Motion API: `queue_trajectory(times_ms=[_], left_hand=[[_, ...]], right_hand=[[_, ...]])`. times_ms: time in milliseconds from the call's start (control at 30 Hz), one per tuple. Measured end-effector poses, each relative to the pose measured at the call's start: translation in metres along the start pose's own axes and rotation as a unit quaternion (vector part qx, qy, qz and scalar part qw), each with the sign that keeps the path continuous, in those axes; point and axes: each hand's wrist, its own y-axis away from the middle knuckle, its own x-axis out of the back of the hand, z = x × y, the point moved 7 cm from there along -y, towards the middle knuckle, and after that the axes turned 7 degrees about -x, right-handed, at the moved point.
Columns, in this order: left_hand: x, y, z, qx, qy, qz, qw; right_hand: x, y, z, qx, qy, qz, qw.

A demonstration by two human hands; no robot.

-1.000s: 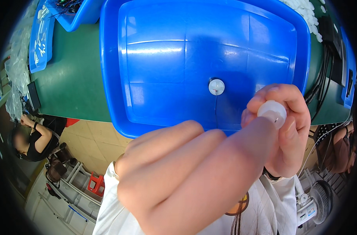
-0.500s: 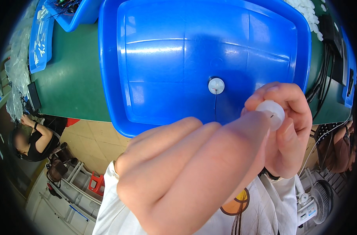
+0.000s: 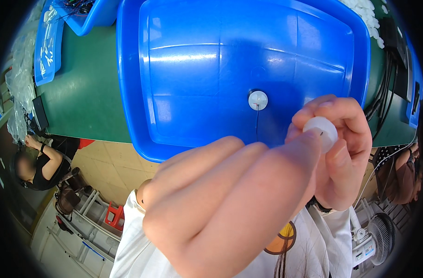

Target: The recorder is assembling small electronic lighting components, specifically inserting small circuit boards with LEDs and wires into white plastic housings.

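My right hand (image 3: pixel 348 157) is curled around a small white round plastic piece (image 3: pixel 323 129) with a short dark mark on its face, gripping it between thumb and fingers. Across the middle reaches my left hand (image 3: pixel 230 199), closed, its fingertips meeting the edge of that piece. The left fingertips' grip is hidden behind the hand itself. Beyond both hands, a similar white round piece (image 3: pixel 258 100) with a thin dark wire lies in the large blue tray (image 3: pixel 183 78).
The tray stands on a green table (image 3: pixel 88 88). A blue bin (image 3: pixel 88 18) with wires and a shallow blue tray (image 3: pixel 48 46) are at far left. White pieces (image 3: pixel 367 16) and black cables (image 3: pixel 385 83) lie at right. A person (image 3: pixel 44 160) sits at left; a fan (image 3: pixel 381 236) stands lower right.
My left hand has shifted very slightly, with its fingertips still at the white piece. My right hand keeps its hold almost unmoved. The tray appears marginally shifted in the view.
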Motion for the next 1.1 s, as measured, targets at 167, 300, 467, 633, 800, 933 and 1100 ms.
queue_trajectory(times_ms=[167,300,467,633,800,933,1100], left_hand=[[-0.005,-0.006,0.001,-0.007,-0.005,-0.039,0.999],[-0.001,0.005,0.004,-0.026,-0.003,0.087,0.996],[-0.002,0.005,0.006,0.009,-0.002,0.138,0.990],[-0.001,0.010,0.006,-0.007,-0.013,0.170,0.985],[-0.001,0.003,0.010,0.022,-0.025,0.129,0.991],[0.001,0.007,0.008,0.029,-0.005,0.127,0.991],[0.001,0.011,0.005,-0.034,-0.009,0.050,0.998]], right_hand=[[0.004,-0.001,0.002,0.001,-0.010,0.014,1.000],[0.000,-0.002,0.001,-0.020,0.005,-0.004,1.000],[0.006,-0.001,0.002,-0.034,0.021,-0.003,0.999],[0.003,-0.001,0.002,-0.026,0.022,-0.009,0.999],[0.005,-0.002,0.002,-0.024,0.021,0.001,1.000],[0.004,-0.001,0.003,-0.014,0.007,0.024,1.000],[0.002,-0.001,0.003,-0.006,-0.017,0.037,0.999]])
